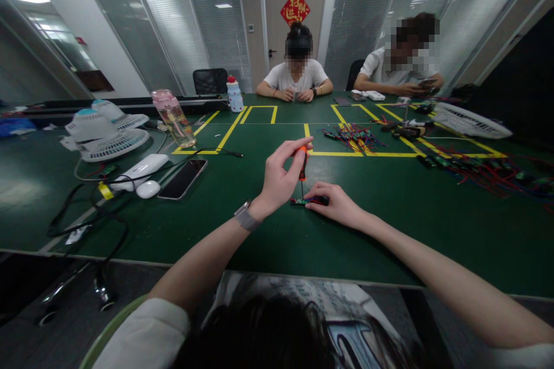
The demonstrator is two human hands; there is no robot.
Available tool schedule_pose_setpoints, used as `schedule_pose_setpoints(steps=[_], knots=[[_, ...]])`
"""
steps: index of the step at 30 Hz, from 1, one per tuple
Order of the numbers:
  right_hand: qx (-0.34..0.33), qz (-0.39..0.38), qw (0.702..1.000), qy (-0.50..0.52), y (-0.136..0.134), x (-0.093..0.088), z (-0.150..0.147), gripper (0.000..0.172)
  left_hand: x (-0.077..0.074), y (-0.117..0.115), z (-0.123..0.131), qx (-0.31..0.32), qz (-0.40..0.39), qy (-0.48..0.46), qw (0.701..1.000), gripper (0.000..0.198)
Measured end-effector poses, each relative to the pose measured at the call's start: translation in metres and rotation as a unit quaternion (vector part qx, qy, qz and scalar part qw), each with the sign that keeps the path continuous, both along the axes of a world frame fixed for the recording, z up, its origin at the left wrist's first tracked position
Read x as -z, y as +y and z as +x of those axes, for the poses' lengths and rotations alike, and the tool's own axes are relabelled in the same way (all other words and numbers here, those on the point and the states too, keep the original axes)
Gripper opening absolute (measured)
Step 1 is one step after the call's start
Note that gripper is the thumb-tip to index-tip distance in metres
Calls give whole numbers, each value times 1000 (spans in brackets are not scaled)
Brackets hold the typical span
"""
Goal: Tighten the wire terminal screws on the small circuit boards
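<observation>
My left hand [282, 172], with a watch on its wrist, is closed round the orange and black handle of a screwdriver [303, 168]. The screwdriver stands upright, its thin shaft pointing down at a small green circuit board [298, 202] on the table. Whether the tip touches a screw is too small to tell. My right hand [335, 203] rests low on the table, its fingers pinching the board's right end. Thin wires and a black part [321, 200] show beside those fingers.
Wire bundles [352, 137] lie ahead on the green table [242, 248], with more boards and wires [471, 170] to the right. A phone [183, 179], a bottle [173, 119], cables and white fans [108, 138] are at left. Two people sit across the table.
</observation>
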State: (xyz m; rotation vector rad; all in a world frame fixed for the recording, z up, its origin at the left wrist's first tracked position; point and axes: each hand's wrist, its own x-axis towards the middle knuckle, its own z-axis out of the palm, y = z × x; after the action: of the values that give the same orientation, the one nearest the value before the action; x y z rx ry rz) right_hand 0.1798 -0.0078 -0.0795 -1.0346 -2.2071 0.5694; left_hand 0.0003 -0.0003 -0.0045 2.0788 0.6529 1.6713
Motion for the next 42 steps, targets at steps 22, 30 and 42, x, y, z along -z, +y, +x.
schedule_pose_setpoints(steps=[22, 30, 42], knots=[[-2, 3, 1000, 2, -1, -1, 0, 13, -1, -1, -1, -9, 7, 14, 1000, 29], [-4, -1, 1000, -4, -1, -2, 0, 13, 0, 0, 1, -58, 32, -6, 998, 14], [-1, 5, 1000, 0, -2, -2, -1, 12, 0, -1, 0, -50, 33, -1, 998, 17]])
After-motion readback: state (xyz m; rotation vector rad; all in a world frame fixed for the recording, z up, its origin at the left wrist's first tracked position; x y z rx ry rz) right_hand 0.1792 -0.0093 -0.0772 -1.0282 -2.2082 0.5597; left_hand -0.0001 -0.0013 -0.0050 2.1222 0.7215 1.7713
